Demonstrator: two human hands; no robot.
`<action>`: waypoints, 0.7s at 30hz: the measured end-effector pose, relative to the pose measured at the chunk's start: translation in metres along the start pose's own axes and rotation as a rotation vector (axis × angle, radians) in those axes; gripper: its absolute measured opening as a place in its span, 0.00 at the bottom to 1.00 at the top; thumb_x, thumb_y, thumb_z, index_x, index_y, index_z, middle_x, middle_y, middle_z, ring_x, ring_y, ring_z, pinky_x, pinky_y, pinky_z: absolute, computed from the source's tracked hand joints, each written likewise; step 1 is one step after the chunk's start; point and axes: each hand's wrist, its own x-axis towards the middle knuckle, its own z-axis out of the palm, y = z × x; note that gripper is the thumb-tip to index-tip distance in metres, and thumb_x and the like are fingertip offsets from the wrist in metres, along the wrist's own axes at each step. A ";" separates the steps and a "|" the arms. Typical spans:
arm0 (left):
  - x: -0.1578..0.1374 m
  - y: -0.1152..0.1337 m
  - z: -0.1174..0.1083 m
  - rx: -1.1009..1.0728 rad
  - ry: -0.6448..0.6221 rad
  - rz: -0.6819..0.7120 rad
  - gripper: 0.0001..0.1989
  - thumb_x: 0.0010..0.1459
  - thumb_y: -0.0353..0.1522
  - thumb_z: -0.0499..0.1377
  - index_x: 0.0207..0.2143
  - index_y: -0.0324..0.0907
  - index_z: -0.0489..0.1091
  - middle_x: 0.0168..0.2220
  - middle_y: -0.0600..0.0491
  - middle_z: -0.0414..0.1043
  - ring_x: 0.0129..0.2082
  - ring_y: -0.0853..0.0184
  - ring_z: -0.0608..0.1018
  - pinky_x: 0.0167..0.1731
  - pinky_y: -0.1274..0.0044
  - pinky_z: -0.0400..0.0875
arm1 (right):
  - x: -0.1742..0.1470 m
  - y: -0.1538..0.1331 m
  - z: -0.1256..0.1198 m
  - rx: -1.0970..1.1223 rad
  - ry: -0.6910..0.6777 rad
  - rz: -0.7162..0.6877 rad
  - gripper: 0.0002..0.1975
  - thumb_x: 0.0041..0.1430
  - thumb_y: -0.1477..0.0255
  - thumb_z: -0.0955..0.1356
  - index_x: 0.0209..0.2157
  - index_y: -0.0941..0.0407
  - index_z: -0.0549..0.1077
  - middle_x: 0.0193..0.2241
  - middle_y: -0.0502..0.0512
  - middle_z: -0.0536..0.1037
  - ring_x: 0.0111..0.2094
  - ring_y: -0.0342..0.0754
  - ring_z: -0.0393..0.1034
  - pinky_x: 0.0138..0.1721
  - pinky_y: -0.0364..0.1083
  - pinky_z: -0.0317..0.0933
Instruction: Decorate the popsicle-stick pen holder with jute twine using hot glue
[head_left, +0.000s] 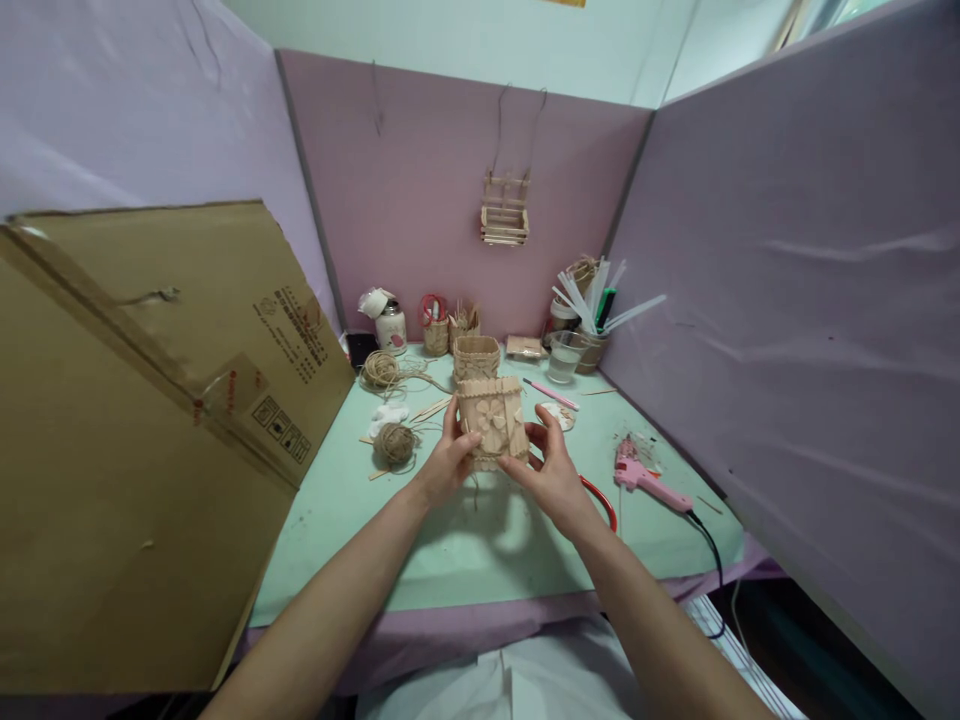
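Observation:
Both of my hands hold a small wooden craft-stick box [493, 415] above the table, its front decorated with a wooden flower and a trim along the rim. My left hand [450, 458] grips its left side, thumb on the front. On the lower right, my right hand [551, 465] has its thumb at the bottom edge and its other fingers partly behind. A similar woven-looking container [476, 352] stands just beyond the box. Under my right hand, a red curved handle [602, 503] shows, its other part hidden.
A pink glue gun [651, 484] with a black cord lies at right. Twine balls [394, 445], a pink pen [551, 393] and a clear cup [564, 357] lie or stand around. A big cardboard sheet [150, 450] leans at left; a small stick basket [505, 222] hangs behind.

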 end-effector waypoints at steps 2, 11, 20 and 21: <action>0.000 0.000 -0.001 0.011 0.012 -0.012 0.49 0.46 0.38 0.67 0.66 0.59 0.43 0.63 0.51 0.61 0.58 0.53 0.70 0.53 0.62 0.69 | 0.000 0.000 0.000 -0.013 0.000 0.007 0.49 0.44 0.61 0.74 0.64 0.53 0.48 0.55 0.64 0.63 0.58 0.56 0.61 0.56 0.57 0.61; 0.013 -0.010 -0.019 0.138 -0.096 0.063 0.67 0.37 0.36 0.74 0.68 0.57 0.30 0.66 0.43 0.53 0.61 0.50 0.67 0.58 0.58 0.63 | 0.026 0.004 -0.009 -0.081 -0.156 0.072 0.52 0.46 0.61 0.75 0.66 0.54 0.45 0.54 0.64 0.68 0.56 0.56 0.66 0.54 0.55 0.63; 0.039 -0.006 -0.036 0.673 -0.100 0.141 0.73 0.36 0.34 0.74 0.68 0.48 0.21 0.70 0.37 0.38 0.69 0.51 0.50 0.65 0.60 0.49 | 0.068 0.030 -0.027 0.024 -0.442 -0.097 0.53 0.43 0.68 0.77 0.66 0.48 0.48 0.62 0.63 0.61 0.61 0.57 0.61 0.54 0.56 0.64; 0.043 -0.006 -0.038 0.751 -0.091 0.158 0.73 0.36 0.34 0.74 0.68 0.46 0.21 0.70 0.37 0.39 0.69 0.51 0.49 0.66 0.61 0.47 | 0.073 0.036 -0.025 0.002 -0.442 -0.137 0.51 0.43 0.69 0.77 0.65 0.47 0.49 0.63 0.62 0.61 0.60 0.57 0.62 0.54 0.56 0.64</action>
